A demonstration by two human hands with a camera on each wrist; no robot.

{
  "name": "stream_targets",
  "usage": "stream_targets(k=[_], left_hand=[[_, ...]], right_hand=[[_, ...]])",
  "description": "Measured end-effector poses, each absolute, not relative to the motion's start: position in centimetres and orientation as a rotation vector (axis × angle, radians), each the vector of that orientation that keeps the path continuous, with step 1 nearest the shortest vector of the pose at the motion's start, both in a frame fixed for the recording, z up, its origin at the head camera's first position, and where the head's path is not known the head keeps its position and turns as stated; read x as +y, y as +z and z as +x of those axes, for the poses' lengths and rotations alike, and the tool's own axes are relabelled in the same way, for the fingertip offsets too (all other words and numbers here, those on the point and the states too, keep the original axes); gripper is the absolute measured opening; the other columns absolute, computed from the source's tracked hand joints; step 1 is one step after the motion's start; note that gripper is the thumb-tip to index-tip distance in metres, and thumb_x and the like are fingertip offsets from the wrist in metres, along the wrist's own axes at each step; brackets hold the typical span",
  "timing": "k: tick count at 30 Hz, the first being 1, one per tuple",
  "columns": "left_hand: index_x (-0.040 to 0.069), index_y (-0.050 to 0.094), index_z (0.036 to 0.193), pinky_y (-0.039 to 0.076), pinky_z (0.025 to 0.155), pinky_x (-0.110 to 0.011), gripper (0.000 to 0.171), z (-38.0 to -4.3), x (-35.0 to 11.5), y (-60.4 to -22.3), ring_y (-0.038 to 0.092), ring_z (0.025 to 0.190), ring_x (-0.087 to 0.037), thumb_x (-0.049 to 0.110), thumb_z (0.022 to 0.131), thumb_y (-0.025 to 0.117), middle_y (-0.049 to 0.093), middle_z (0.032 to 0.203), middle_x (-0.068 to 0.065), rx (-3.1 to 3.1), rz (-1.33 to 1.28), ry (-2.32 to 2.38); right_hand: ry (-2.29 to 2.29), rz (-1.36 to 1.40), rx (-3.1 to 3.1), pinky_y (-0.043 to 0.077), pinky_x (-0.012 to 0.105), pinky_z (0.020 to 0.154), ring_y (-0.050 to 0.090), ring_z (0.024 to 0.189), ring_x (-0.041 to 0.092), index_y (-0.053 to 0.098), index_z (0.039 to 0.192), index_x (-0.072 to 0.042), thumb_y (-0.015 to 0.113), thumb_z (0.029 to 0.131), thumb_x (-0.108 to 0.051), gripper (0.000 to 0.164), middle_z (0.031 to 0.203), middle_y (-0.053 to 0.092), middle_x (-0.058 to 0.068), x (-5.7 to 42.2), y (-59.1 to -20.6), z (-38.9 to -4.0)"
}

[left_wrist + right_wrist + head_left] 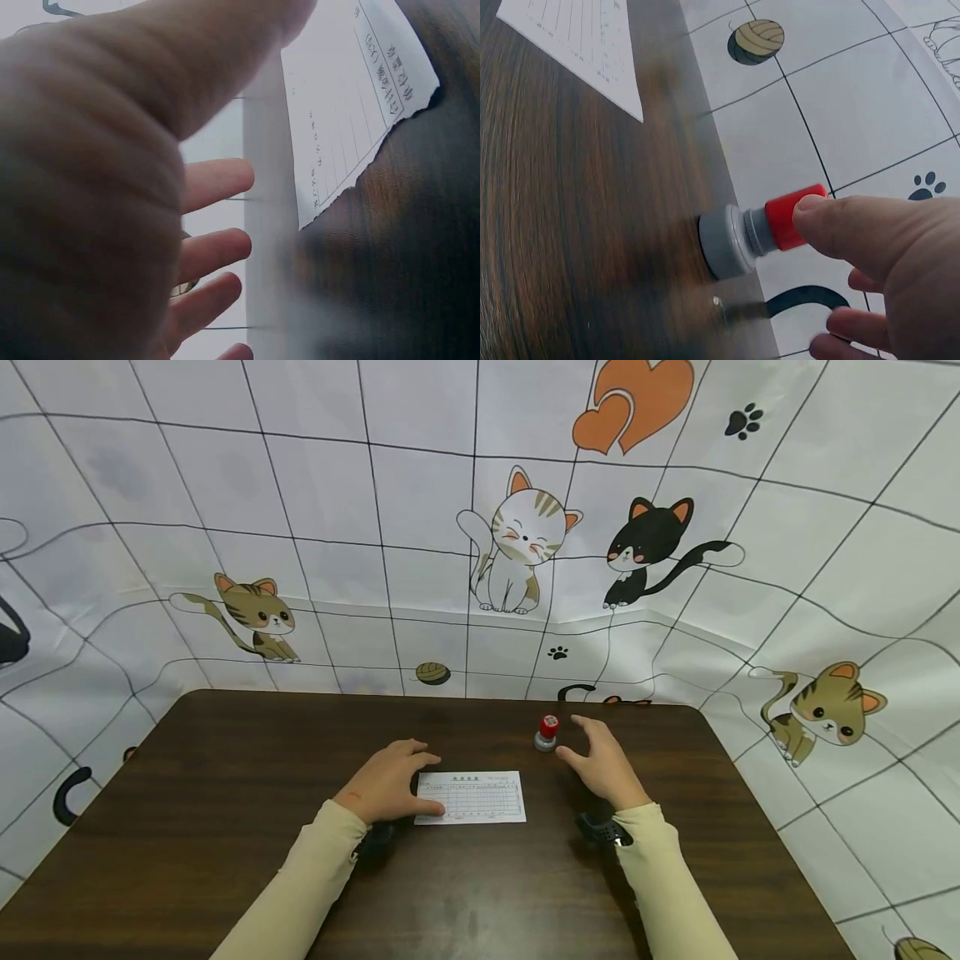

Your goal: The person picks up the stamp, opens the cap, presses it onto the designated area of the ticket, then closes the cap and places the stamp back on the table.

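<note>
Poised with right hand [606,768] spread beside red-capped stamp [548,728], left hand [386,782] spread at paper form [483,798]; best, likely, to pinch stamp squarely, keeping form flat.

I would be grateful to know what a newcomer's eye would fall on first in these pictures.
Probably the cartoon cats on the white gridded backdrop beyond the dark table, with orange hearts above them. Next might come the red-and-grey stamp, standing toward the table's far edge beside the open right hand. Then perhaps the white printed form, lying near the middle beside the left hand.
</note>
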State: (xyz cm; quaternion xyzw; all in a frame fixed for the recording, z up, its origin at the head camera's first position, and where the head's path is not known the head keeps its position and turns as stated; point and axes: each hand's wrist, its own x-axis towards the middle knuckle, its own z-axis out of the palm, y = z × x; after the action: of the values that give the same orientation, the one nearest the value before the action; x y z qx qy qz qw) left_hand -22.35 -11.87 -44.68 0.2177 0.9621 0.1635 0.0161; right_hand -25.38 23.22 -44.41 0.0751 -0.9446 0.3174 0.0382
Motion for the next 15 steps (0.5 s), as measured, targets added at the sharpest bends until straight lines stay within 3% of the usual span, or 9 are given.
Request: stream_targets(k=[7, 15], left_hand=[[0.022, 0.060, 0.129, 0.037, 0.103, -0.050, 0.079, -22.3, -12.0, -44.8, 0.042, 0.129, -0.030, 0.065, 0.064, 0.076, 0.047, 0.140, -0.008, 2.985, 0.661, 0.502], [0.022, 0.062, 0.127, 0.040, 0.101, -0.048, 0.078, -22.3, -11.7, -45.1, 0.045, 0.127, -0.029, 0.064, 0.063, 0.077, 0.048, 0.139, -0.007, 2.964, 0.622, 0.477]], right_hand=[[1.005, 0.291, -2.905, 0.032, 0.054, 0.105, 0.036, 0.133, 0.035, 0.036, 0.145, -0.012, 0.065, 0.091, -0.028, 0.064, 0.147, 0.037, 0.014, 22.4, -44.4, -25.5], [1.154, 0.281, -2.854, 0.037, 0.051, 0.103, 0.042, 0.129, 0.035, 0.036, 0.144, -0.009, 0.067, 0.089, -0.024, 0.064, 0.143, 0.041, 0.015, 22.0, -44.6, -25.9]])
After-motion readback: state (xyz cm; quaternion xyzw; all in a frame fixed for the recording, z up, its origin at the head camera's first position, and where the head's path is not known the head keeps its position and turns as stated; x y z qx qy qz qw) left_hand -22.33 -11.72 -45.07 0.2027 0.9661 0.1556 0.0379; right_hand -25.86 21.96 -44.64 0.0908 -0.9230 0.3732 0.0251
